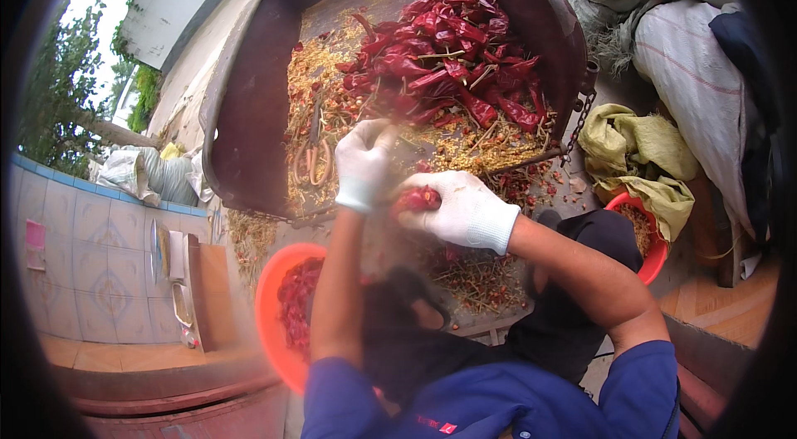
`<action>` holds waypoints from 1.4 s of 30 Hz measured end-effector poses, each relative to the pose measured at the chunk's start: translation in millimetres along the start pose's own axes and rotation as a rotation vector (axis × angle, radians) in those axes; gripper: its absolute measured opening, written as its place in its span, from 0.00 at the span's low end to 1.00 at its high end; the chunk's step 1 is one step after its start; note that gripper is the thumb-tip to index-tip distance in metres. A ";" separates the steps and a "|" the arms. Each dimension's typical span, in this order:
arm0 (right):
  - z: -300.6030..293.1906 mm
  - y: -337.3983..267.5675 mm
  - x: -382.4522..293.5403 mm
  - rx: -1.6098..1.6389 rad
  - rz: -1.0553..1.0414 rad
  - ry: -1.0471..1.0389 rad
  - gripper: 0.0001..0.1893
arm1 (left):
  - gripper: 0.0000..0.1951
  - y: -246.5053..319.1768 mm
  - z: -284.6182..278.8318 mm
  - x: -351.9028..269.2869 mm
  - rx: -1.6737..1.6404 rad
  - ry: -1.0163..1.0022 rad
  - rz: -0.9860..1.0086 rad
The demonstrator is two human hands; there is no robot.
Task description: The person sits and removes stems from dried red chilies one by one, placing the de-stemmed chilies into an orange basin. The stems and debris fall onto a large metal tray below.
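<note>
My right hand [464,205], in a white knit glove, is closed around a dried red chili pepper [420,198]; part of the pepper is hidden by the glove. Just left of it my left hand [366,158], gloved too, is raised with its fingers curled. Blur hides whether anything is between those fingers. Both hands are over the near edge of a dark metal cart bed [252,96]. A heap of dried red chilies [436,46] lies in it, among loose yellow seeds [317,65] and stems. Scissors [314,155] with copper-coloured handles lie beside my left hand.
An orange-red basin [268,308] of red pepper pieces stands left of my legs. At right are a smaller red basin [657,252], a yellow-green woven sack [647,146] and white sacks [691,59]. Stems and scraps [479,283] cover the ground between my feet. A chain [579,127] hangs from the cart.
</note>
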State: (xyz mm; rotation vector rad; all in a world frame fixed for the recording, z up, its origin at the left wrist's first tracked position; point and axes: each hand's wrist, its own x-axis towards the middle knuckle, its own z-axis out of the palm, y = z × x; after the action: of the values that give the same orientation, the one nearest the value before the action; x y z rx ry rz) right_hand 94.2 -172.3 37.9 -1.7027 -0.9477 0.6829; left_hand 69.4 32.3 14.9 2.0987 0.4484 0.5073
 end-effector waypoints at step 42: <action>17.3 1.8 -9.2 0.355 -0.302 -0.009 0.08 | 0.12 -23.9 -11.0 -29.3 -1.663 -0.129 -0.337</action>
State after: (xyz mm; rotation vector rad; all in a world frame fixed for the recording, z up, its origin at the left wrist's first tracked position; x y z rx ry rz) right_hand 75.9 -171.7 30.7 -1.2164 -0.9985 0.6145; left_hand 36.0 38.1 -5.0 0.4317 0.1415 0.3102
